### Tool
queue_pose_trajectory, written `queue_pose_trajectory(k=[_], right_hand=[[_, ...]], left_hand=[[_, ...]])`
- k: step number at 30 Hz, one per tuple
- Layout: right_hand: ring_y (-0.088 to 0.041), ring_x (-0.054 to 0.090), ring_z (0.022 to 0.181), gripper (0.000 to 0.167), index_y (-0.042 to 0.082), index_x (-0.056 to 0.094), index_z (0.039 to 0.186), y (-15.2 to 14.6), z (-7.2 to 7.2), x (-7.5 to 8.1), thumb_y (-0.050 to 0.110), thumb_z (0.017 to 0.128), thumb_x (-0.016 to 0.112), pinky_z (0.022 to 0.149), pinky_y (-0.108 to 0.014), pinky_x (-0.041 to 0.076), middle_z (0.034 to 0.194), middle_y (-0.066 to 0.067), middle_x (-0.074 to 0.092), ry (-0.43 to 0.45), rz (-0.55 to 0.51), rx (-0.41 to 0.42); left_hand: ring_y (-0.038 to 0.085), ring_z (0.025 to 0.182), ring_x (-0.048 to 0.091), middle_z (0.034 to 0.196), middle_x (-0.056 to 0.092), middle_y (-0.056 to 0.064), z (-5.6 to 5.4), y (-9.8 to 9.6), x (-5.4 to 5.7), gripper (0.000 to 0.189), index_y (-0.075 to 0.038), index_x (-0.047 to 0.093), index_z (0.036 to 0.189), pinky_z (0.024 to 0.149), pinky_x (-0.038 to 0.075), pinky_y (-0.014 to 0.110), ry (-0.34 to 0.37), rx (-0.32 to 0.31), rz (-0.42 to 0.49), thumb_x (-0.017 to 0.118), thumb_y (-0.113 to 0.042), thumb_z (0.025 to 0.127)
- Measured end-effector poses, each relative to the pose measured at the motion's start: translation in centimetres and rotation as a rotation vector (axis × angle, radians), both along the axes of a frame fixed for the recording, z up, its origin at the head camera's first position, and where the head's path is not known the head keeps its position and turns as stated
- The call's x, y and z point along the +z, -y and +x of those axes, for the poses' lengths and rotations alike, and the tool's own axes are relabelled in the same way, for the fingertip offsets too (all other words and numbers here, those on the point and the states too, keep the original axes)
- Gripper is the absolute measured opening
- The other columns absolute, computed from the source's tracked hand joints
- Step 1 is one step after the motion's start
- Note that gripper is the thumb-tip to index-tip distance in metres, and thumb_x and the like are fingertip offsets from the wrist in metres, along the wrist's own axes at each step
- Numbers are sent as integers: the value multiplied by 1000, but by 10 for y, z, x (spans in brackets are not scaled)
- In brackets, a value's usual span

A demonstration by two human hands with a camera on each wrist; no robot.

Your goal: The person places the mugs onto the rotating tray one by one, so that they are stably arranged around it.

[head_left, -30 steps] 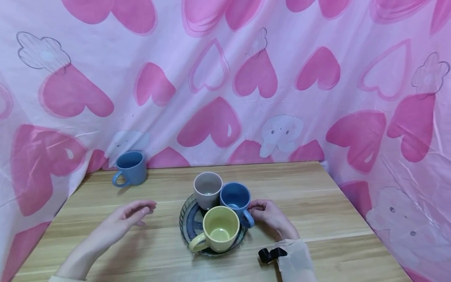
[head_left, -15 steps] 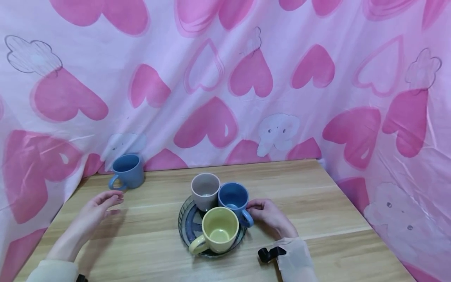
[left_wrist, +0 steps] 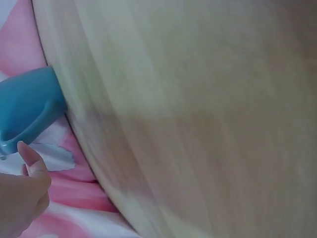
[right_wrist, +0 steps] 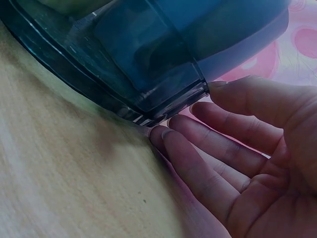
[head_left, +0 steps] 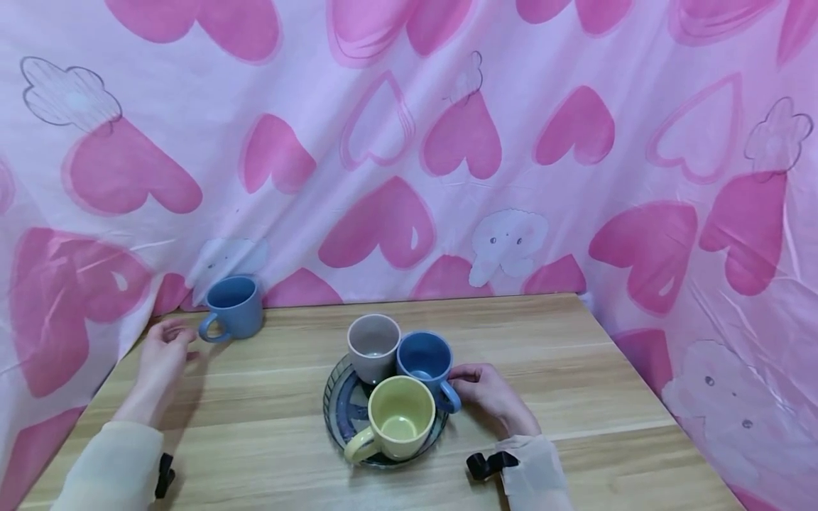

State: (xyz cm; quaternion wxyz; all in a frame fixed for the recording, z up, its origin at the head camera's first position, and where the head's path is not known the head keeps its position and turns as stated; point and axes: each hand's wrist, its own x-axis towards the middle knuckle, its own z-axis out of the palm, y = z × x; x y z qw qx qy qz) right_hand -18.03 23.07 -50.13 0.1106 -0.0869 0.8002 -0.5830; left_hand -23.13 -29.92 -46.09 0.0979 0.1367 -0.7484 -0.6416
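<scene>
A blue mug point(head_left: 233, 306) stands at the back left of the table with its handle toward my left hand point(head_left: 163, 358). That hand is just left of the handle, fingers loosely bent and holding nothing. In the left wrist view the thumb point(left_wrist: 32, 161) appears close to the mug handle point(left_wrist: 32, 129); whether they touch is unclear. My right hand point(head_left: 488, 390) pinches the rim of a dark patterned plate point(right_wrist: 64, 74), thumb above and fingers below. On this plate sit a grey cup point(head_left: 373, 355), a second blue mug point(head_left: 424, 358) and a yellow mug point(head_left: 399, 419).
The wooden table point(head_left: 613, 404) extends around the plate. A pink heart-print cloth point(head_left: 383, 142) hangs behind and along both sides, meeting the table's back edge by the left blue mug. Black wrist mounts point(head_left: 491, 465) stick out near the sleeves.
My left hand has moved left and farther back, from beside the plate to the blue mug's handle. The right hand, plate and cups have stayed in place.
</scene>
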Motion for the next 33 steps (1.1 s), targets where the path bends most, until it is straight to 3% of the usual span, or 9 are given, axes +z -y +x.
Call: queue_pose_trajectory(k=[3,7,11,15,17,22,27,30,33], right_hand=[[-17,61,98,22,-5,70,109,0,-1,-1,8,92,65,87,-27,48,101,-10,71,8,-24,1],[-18,62,99,23,-5,70,109,1,-3,-2,10,92,65,87,-27,49,102,-10,71,-6,-16,8],[-19,61,101,23,-3,71,109,1,-3,-3,12,93,66,90,-28,47,103,-10,71,-2,1,-3],[-20,60,103,24,-3,71,110,1,-1,-4,12,93,65,92,-29,46,105,-10,70,25,-21,-7],[-19,60,103,24,-5,70,111,0,-2,-3,12,93,65,92,-28,47,105,-10,70,34,-39,-10],[-18,61,100,24,-6,69,111,-1,-3,-5,10,93,65,88,-26,49,103,-11,71,27,-41,-15],[-19,61,101,24,-6,70,111,-3,-4,-3,10,93,65,89,-27,49,104,-12,71,34,-40,-11],[-19,61,101,25,-6,69,111,-2,-3,-2,10,93,65,89,-28,49,104,-11,71,42,-43,-10],[-19,61,101,25,-7,69,111,-2,-3,-3,10,94,64,88,-28,50,104,-11,70,49,-47,-13]], left_hand=[[-1,72,54,102,47,-1,-7,2,-1,58,9,18,147,68,54,19,58,-4,51,44,-11,99],[1,74,54,103,47,-1,-13,5,-4,63,9,14,150,69,53,18,110,-14,65,43,-16,101],[1,77,55,102,48,-2,-16,5,-9,56,8,30,144,69,52,18,119,-3,52,44,-27,103],[2,75,57,97,51,-6,-18,1,-13,38,-1,48,123,67,52,18,93,-8,63,49,-32,102],[1,73,57,92,53,-9,-20,-2,-14,33,-4,50,117,66,53,18,65,-20,19,52,-32,101],[-1,68,59,80,55,-14,-22,-8,-14,37,2,49,117,63,53,17,14,1,-122,57,-30,99],[-3,66,55,79,53,-13,-24,-13,-12,38,3,52,116,61,50,14,35,96,-140,60,-29,97],[-3,67,49,83,53,-9,-24,-11,-11,42,3,55,119,60,45,12,60,161,-211,63,-31,95],[-3,67,47,90,57,0,-25,-7,-11,48,6,55,123,59,43,13,73,152,-301,61,-34,96]])
